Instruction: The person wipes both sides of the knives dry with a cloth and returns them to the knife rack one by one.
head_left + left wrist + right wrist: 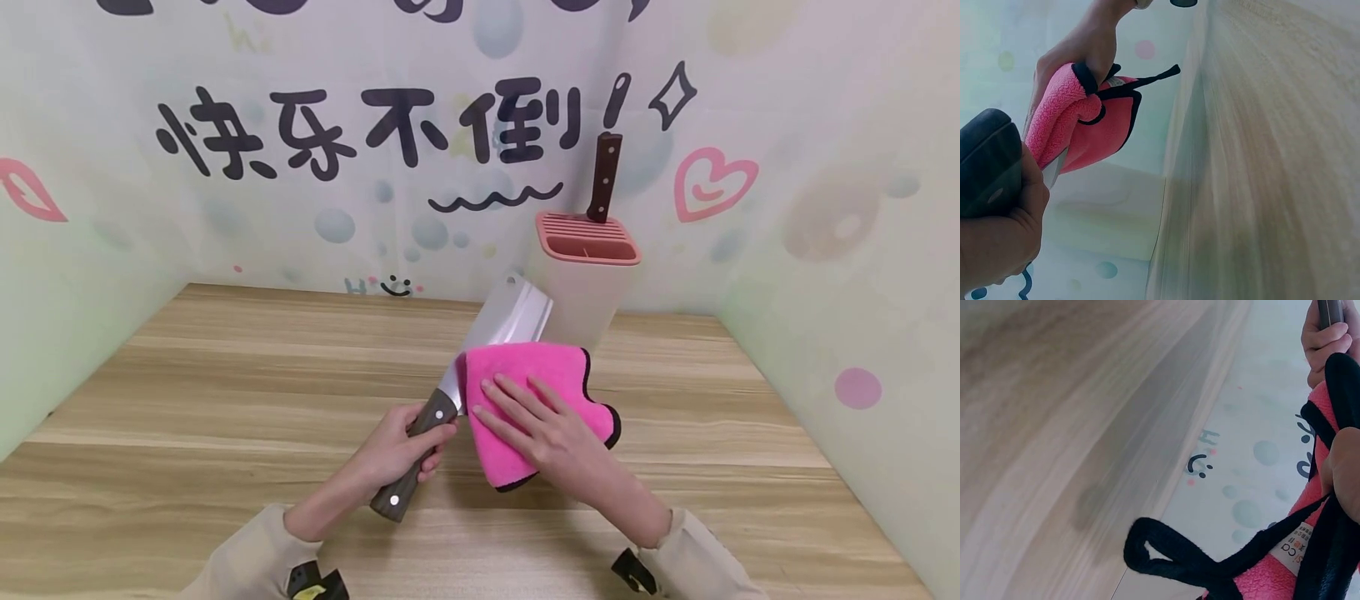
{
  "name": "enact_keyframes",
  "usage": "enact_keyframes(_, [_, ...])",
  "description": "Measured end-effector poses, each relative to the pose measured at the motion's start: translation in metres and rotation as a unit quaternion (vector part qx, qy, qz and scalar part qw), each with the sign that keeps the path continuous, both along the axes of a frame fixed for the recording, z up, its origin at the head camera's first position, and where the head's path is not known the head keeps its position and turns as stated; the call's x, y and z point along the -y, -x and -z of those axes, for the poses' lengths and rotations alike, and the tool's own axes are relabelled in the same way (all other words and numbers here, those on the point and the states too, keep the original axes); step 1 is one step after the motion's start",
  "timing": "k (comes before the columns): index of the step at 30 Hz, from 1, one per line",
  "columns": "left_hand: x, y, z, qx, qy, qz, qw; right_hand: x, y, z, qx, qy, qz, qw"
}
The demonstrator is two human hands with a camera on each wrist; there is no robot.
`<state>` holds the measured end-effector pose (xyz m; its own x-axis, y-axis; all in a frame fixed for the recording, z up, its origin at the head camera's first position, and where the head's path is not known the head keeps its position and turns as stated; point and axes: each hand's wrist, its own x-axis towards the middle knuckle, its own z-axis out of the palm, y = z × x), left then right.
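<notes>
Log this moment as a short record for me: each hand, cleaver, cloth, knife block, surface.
left hand: grips the cleaver's dark handle
right hand: holds the cloth, fingers on top, thumb on the underside
cleaver: raised off the tabletop, blade pointing away from the person
pink cloth: black-edged, covering part of the blade
knife block: pale, pink top, upright near the backdrop
in block: one brown-handled knife
surface: wood-grain tabletop
</notes>
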<state>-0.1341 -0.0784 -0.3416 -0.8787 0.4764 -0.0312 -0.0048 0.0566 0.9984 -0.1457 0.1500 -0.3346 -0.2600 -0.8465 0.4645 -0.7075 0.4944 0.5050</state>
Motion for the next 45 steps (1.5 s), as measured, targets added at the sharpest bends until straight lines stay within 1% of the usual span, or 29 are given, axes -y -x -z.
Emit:
enact_keyframes(4, [0.000, 0.000, 0.000, -0.005, -0.001, 0.004, 1.0000, -0.002, 0.000, -0.002, 0.018, 0.000, 0.001, 0.9998])
enact_keyframes(10, [0.000, -0.001, 0.001, -0.011, 0.000, 0.002, 0.9999, -0.008, 0.004, -0.005, 0.080, 0.017, 0.014, 0.9966])
enact_keyframes(12, [0.000, -0.002, 0.002, -0.013, -0.005, 0.002, 0.9999, -0.011, 0.007, -0.006, 0.091, 0.029, 0.017, 0.9953])
enact_keyframes(19, [-0.001, -0.003, 0.003, -0.018, -0.020, 0.009, 0.9996, -0.017, 0.019, -0.011, 0.099, 0.069, 0.027, 0.9922])
enact_keyframes(25, [-0.001, -0.003, 0.003, -0.023, -0.010, 0.013, 0.9996, -0.021, 0.031, -0.015, 0.126, 0.099, 0.050, 0.9858])
enact_keyframes(28, [-0.001, -0.003, 0.003, -0.025, -0.006, 0.014, 0.9996, -0.023, 0.036, -0.016, 0.130, 0.107, 0.067, 0.9835])
enact_keyframes(34, [0.000, -0.002, 0.003, -0.031, -0.004, 0.017, 0.9994, -0.027, 0.042, -0.019, 0.137, 0.117, 0.086, 0.9799])
enact_keyframes(45, [0.002, -0.003, 0.005, -0.033, -0.010, 0.022, 0.9992, -0.031, 0.050, -0.017, 0.144, 0.138, 0.092, 0.9755])
